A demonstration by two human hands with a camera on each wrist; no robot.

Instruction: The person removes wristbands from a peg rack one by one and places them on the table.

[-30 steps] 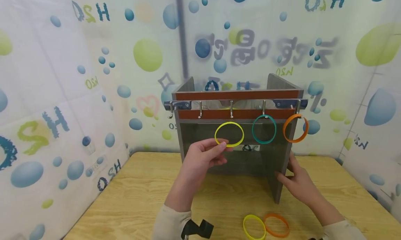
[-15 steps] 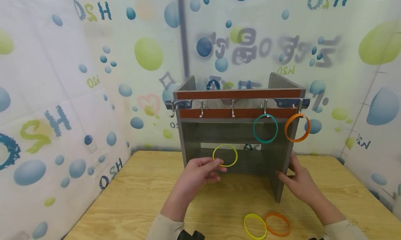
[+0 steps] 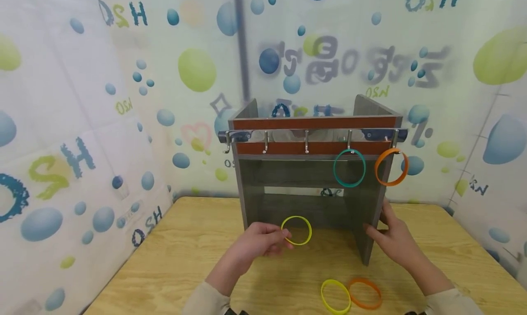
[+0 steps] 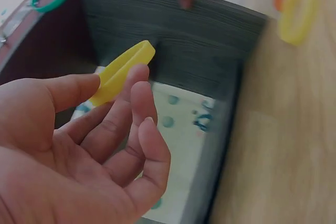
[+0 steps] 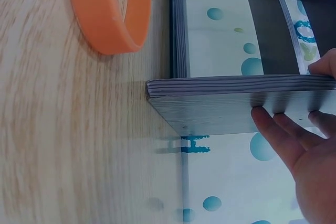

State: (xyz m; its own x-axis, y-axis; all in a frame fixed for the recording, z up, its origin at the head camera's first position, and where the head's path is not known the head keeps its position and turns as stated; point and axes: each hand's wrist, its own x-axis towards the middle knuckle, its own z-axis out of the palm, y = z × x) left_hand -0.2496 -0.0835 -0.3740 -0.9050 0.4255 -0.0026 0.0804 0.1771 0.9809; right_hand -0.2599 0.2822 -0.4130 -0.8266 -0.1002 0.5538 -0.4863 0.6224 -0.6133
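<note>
My left hand (image 3: 263,242) pinches a yellow silicone wristband (image 3: 309,235) between thumb and fingertips, in front of the grey shelf's lower part. The left wrist view shows the yellow wristband (image 4: 126,69) at the thumb tip, the other fingers loosely bent. My right hand (image 3: 393,237) grips the front edge of the grey wooden shelf's right side panel (image 3: 366,205); in the right wrist view the thumb is inside and the fingers (image 5: 281,137) press the outer face. A teal wristband (image 3: 349,185) and an orange wristband (image 3: 391,184) hang on the two rightmost hooks of the metal rail (image 3: 325,136).
Another yellow wristband (image 3: 336,312) and an orange wristband (image 3: 365,307) lie side by side on the wooden table (image 3: 173,260) near its front. Three hooks on the left of the rail carry nothing. A patterned curtain (image 3: 197,109) stands behind the table.
My left hand has come down with the yellow wristband from just below the hook rail to low before the shelf. The right hand has kept its grip on the side panel.
</note>
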